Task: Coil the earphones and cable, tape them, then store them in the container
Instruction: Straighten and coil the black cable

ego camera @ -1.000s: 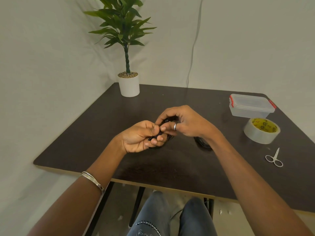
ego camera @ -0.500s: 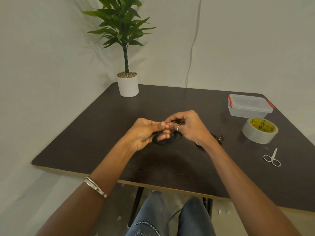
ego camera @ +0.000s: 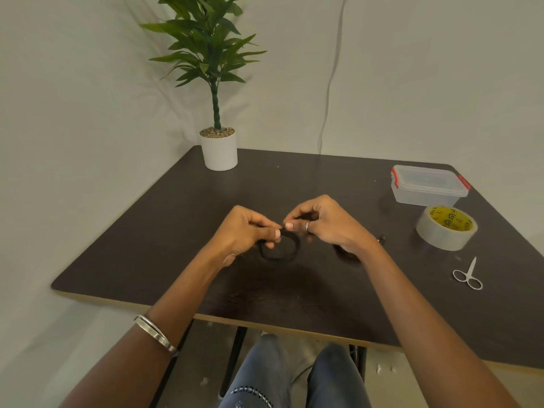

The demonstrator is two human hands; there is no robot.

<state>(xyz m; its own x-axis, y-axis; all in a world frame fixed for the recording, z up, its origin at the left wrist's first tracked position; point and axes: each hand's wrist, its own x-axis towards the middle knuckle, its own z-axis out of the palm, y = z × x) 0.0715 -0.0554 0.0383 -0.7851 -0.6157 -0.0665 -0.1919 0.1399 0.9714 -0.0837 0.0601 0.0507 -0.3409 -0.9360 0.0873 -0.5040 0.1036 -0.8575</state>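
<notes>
A dark brown table (ego camera: 164,231) is set into the corner of a room hung with pale cloth, and a thin grey cord (ego camera: 331,83) is seen running down the wall behind it. At the far left corner of the table a potted plant (ego camera: 219,148) is stood upright in a white pot. Above the middle of the table a black coiled cable (ego camera: 279,248) is held up between both hands as a small loop of several turns, hanging just over the surface. The top of the loop is pinched by the left hand (ego camera: 244,231), its thumb and curled fingers closed on the strands. The same part of the loop is met by the right hand (ego camera: 326,223), whose fingertips are curled in against the cable beside the left thumb; a ring is worn on one finger. Behind the right wrist a small dark plug end (ego camera: 382,239) is seen lying on the table; whether it belongs to the earphones cannot be told. At the far right a clear container (ego camera: 428,185) with red clips is closed by its lid. Just in front of it a roll of tape (ego camera: 446,228) is laid flat, and nearer still small scissors (ego camera: 468,275) are laid closed. A bangle (ego camera: 156,332) is worn on the left forearm.
</notes>
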